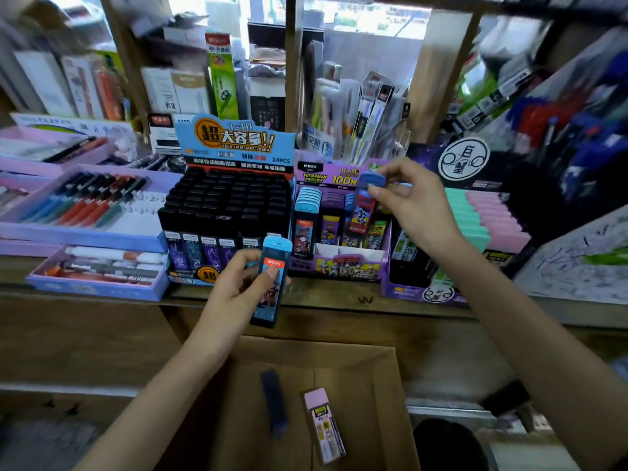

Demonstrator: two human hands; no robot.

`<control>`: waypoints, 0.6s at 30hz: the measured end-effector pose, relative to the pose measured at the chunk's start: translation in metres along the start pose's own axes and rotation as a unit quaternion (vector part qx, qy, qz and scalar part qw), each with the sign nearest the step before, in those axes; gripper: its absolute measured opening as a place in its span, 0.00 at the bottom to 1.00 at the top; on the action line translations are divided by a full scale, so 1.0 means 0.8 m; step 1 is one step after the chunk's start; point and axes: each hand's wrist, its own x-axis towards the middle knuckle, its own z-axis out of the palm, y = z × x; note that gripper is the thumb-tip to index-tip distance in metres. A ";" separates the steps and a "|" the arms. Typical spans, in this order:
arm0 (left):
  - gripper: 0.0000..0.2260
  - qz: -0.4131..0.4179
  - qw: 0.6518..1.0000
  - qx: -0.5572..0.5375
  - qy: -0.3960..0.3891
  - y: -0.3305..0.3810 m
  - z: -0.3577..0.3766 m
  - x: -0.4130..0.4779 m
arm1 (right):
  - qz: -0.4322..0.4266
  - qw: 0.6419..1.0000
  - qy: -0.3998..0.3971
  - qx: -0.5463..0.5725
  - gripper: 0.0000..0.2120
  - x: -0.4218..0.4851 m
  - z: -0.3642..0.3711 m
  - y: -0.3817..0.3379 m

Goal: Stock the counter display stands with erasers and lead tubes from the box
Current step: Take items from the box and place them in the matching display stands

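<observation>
At a stationery counter, a person's right hand (419,205) pinches a blue-capped lead tube (363,212) between thumb and fingertips. The tube is upright over the right-hand slots of the purple display stand (346,266), its lower end among the tubes already there. The left hand (238,287) grips a light-blue lead tube (266,300) in front of the wooden counter (339,297), fingers curled behind it and thumb pressed on its orange label. Below, the open cardboard box (373,368) holds a pink-capped lead tube (324,426) and a dark blue tube (273,402) (blurred), lying apart. A stand of black lead tubes (224,205) sits just left of the purple one. Teal and pink erasers (489,219) are stacked to the right, and pen trays (85,202) lie to the left.
</observation>
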 end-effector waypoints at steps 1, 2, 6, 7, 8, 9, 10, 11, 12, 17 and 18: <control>0.06 -0.002 1.000 -0.001 -0.001 0.000 0.000 -0.001 | 0.001 1.000 -0.007 -0.011 0.14 0.000 0.003 0.003; 0.06 -0.005 1.000 -0.004 -0.001 -0.001 0.000 -0.001 | 0.002 1.000 -0.009 -0.018 0.13 0.000 0.006 0.006; 0.06 -0.015 1.000 -0.007 -0.001 -0.001 -0.001 -0.003 | 0.001 1.000 0.016 -0.027 0.11 0.004 0.011 0.011; 0.05 -0.016 1.000 -0.007 -0.001 -0.001 -0.001 -0.003 | 0.001 1.000 0.020 -0.022 0.11 0.005 0.012 0.011; 0.06 -0.017 1.000 -0.005 -0.002 -0.001 -0.001 -0.003 | 0.000 1.000 0.021 -0.020 0.12 0.006 0.012 0.011; 0.06 -0.018 1.000 -0.004 -0.003 -0.001 -0.001 -0.002 | -0.001 1.000 0.019 -0.024 0.12 0.006 0.013 0.012; 0.06 -0.020 1.000 -0.002 -0.004 -0.001 -0.001 -0.002 | -0.001 0.999 0.017 -0.034 0.12 0.006 0.014 0.013; 0.06 -0.021 1.000 -0.001 -0.004 0.000 0.000 -0.001 | 0.001 0.999 0.014 -0.045 0.12 0.005 0.016 0.014; 0.06 -0.021 1.000 0.000 -0.004 0.000 0.000 -0.001 | 0.004 0.998 0.014 -0.058 0.12 0.004 0.017 0.016; 0.06 -0.029 1.000 -0.003 0.000 0.001 0.006 -0.001 | -0.085 0.968 0.008 -0.238 0.09 0.002 0.016 0.027; 0.06 -0.030 1.000 -0.005 -0.001 0.001 0.007 0.000 | -0.115 0.951 0.002 -0.288 0.09 0.002 0.015 0.030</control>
